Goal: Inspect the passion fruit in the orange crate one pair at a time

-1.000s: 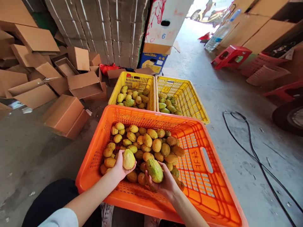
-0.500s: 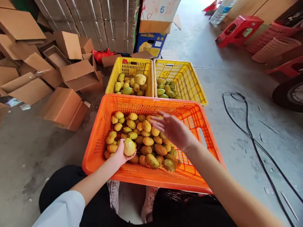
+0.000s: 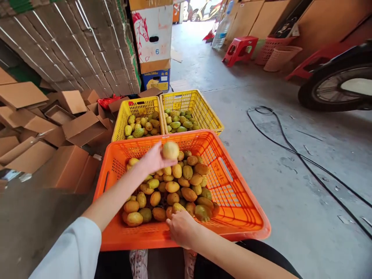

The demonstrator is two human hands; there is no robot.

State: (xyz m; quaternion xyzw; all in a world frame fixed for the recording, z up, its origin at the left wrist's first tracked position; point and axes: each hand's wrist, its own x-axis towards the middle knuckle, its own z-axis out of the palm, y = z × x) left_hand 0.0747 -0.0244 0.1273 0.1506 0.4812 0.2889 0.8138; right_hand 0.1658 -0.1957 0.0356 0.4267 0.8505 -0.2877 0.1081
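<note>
In the head view, my left hand (image 3: 152, 159) reaches over the far part of an orange crate (image 3: 250, 228). A pale yellow melon-like fruit (image 3: 170, 150) sits between its raised thumb and the fingers below; slight blur hides how firm the hold is. Near the crate's front rim, my right hand (image 3: 182, 228) is closed over another yellow melon-like fruit (image 3: 178, 208), with its fingertips partly hidden. Many oval yellow, orange-brown and greenish fruits (image 3: 172, 187) lie around both hands inside the crate.
Behind the orange crate stand a left yellow crate (image 3: 117, 130) and a right yellow crate (image 3: 207, 110), both holding similar fruits. Cardboard boxes (image 3: 66, 166) crowd the floor at left. A black cable (image 3: 286, 143) lies at right, near a wheel (image 3: 328, 91) and red stool (image 3: 240, 50).
The green fruit left my right hand, and a blurred fruit showed over the left yellow crate. My right hand has since dropped to the orange crate's front; my left has moved forward with its fruit.
</note>
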